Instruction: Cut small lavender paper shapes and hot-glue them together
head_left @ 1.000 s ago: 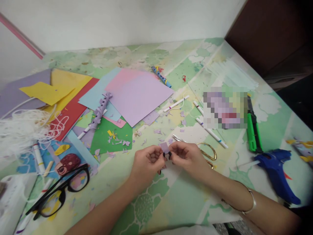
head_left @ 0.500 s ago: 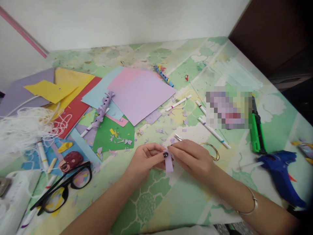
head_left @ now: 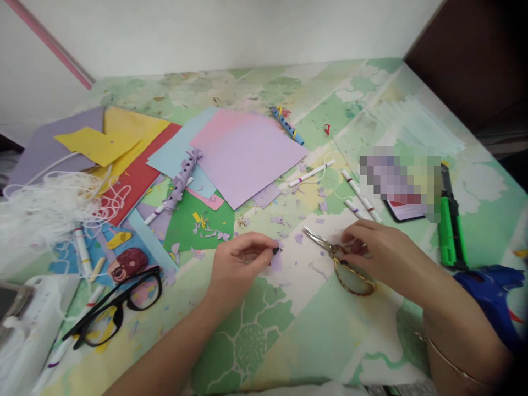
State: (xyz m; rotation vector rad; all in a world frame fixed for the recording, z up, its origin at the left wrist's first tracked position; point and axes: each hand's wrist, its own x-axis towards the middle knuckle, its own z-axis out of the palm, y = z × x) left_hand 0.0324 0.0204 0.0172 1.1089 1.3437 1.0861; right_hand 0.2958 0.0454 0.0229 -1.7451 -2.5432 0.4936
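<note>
My left hand (head_left: pixel 243 261) is closed in a pinch on a small light purple paper strip (head_left: pixel 278 259), which hangs just past the thumb. Much of the strip is hidden behind the fingers. To the right, my right hand (head_left: pixel 371 253) has its thumb and fingers closed around the upper handle of gold-handled scissors (head_left: pixel 330 248). The scissors' blades point up and left, slightly parted, and the lower handle loop shows below the hand. Purple paper scraps (head_left: pixel 299 237) lie by the blade tips.
Coloured sheets, a purple one (head_left: pixel 251 159) on top, lie beyond my hands. A paper-wrapped marker (head_left: pixel 181 179), white string (head_left: pixel 53 209) and black glasses (head_left: pixel 117 308) are at left. White markers (head_left: pixel 363 201), a phone (head_left: pixel 408 212), a green cutter (head_left: pixel 450 231) and a blue glue gun (head_left: pixel 489 291) are at right.
My right hand has let go of the purple strip and moved right onto the scissors, which have turned a little. My left hand still pinches the strip. The view has shifted slightly.
</note>
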